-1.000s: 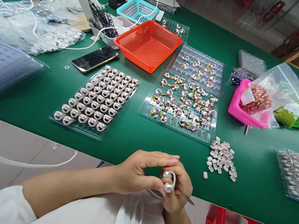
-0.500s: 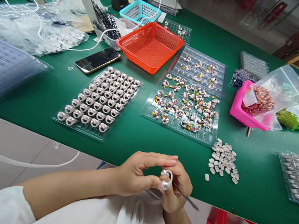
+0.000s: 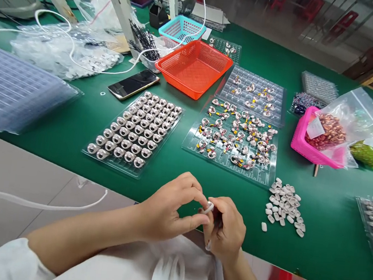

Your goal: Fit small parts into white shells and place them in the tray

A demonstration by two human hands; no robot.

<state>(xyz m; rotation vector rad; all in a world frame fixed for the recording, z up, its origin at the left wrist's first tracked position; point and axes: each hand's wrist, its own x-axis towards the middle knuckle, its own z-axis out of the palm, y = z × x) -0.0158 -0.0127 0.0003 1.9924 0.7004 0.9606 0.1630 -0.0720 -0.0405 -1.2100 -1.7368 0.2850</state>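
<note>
My left hand (image 3: pixel 175 208) and my right hand (image 3: pixel 228 228) meet above the table's front edge, in front of my body. Between their fingertips is a small, glossy white ear-clip earphone shell (image 3: pixel 210 207). My left index finger and thumb close about it from the left, while my bent right fingers grip it from the other side. A tiny white bit (image 3: pixel 208 245) shows low by my right hand; I cannot tell what it is. No tweezers show in my right hand now. Nearest to the hands lies a pile of small white caps (image 3: pixel 286 203).
Left of centre, a clear tray (image 3: pixel 116 165) holds rows of similar shells; another tray (image 3: pixel 193 143) carries wired earphone parts. Behind are a phone (image 3: pixel 134 83), a red basket (image 3: pixel 196 71) and a blue basket (image 3: pixel 182 28). A pink basket (image 3: pixel 307 145) with bagged parts stands right.
The shell has turned in my fingers, its curved opening no longer facing the camera. My right hand has rolled over, and the metal tool seen in it earlier is out of sight. The view has shifted slightly.
</note>
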